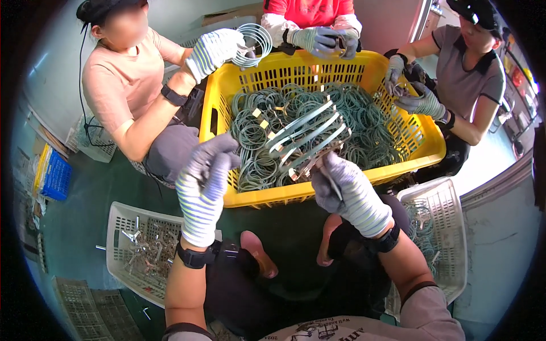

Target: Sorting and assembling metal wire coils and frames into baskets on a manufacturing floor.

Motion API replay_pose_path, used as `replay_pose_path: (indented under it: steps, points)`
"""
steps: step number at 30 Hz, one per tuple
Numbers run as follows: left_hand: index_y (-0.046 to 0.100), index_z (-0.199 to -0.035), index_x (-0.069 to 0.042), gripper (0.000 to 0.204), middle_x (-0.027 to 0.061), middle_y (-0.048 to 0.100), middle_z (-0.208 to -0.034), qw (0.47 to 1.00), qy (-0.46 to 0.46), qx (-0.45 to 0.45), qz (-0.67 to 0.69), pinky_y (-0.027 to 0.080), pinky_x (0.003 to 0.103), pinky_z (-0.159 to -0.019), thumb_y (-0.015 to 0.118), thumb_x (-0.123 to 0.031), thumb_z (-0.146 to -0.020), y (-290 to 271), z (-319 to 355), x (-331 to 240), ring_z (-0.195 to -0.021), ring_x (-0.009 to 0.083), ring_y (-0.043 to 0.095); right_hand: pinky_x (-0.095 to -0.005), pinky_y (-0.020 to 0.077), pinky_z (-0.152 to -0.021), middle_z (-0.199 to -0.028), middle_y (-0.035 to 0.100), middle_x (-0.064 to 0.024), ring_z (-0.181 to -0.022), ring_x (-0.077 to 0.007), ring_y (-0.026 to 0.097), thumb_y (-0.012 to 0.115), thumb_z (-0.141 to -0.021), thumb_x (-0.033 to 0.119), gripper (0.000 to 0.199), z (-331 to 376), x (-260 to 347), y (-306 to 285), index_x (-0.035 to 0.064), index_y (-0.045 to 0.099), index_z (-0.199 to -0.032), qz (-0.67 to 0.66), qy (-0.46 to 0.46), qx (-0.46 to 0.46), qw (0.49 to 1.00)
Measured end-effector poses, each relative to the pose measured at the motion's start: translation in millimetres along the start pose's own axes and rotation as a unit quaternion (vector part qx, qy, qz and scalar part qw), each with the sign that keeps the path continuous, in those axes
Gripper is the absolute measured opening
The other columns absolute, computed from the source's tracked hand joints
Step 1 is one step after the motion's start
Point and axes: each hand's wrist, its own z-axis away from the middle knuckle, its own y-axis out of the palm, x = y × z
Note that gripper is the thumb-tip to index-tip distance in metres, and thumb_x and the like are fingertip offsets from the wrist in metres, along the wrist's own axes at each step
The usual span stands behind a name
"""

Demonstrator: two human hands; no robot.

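My right hand [354, 196], in a striped grey-palmed glove, grips a bundle of grey-green rings [310, 136] by its brownish metal end. The rings are held tilted over the near part of a yellow crate [256, 197]. A heap of loose rings [369, 131] with several small pale tabs fills the crate. Left of the bundle, my left hand [202, 184], gloved alike, is raised at the crate's near left corner, apart from the rings. Its fingers are curled in; what they hold, if anything, is hidden.
A white basket [116, 238] with metal fittings [151, 247] stands at my lower left, another basket [455, 227] with rings at my right. Three people sit round the crate; the left person's gloved hand [216, 51] holds several rings [259, 42]. A blue crate [56, 175] stands far left.
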Motion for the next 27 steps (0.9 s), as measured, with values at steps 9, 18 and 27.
replay_pose_path:
  steps: [9,18,27]
  points:
    - [0.056,-0.113,-0.003,0.032,0.0063,0.063,-0.089,0.970,-0.167,0.046,0.171,0.050,0.022,-0.063,0.045,-0.027,-0.095,-6,-37,21,-0.068,0.0096,0.059,-0.0195,0.0259,-0.033,-0.053,0.042,0.0053,-0.034,-0.0054,0.033,0.037,-0.096,0.044,0.042,-12,23,-25,0.0060,0.053,-0.093,-0.209,-0.085,0.002,0.974]
    - [0.050,-0.119,-0.001,0.031,0.0110,0.060,-0.101,0.860,-0.351,0.339,0.146,0.054,0.027,-0.073,0.052,-0.017,-0.092,32,-130,97,-0.082,0.0161,0.062,-0.0183,0.0225,-0.031,-0.058,0.039,0.0049,-0.034,-0.0028,0.029,0.041,-0.096,0.041,0.034,-18,43,-31,0.0102,0.051,-0.088,-0.321,-0.130,-0.099,0.933]
    - [0.051,-0.121,0.002,0.050,0.0090,0.063,-0.095,0.622,-0.445,0.589,-0.261,0.053,0.028,-0.063,0.065,-0.009,-0.074,63,-128,249,-0.079,0.0157,0.060,-0.0210,0.0210,-0.032,-0.061,0.033,0.0024,-0.036,-0.0048,0.029,0.038,-0.097,0.039,0.044,-17,67,-51,0.0161,0.032,-0.060,-0.380,-0.145,-0.119,0.906]
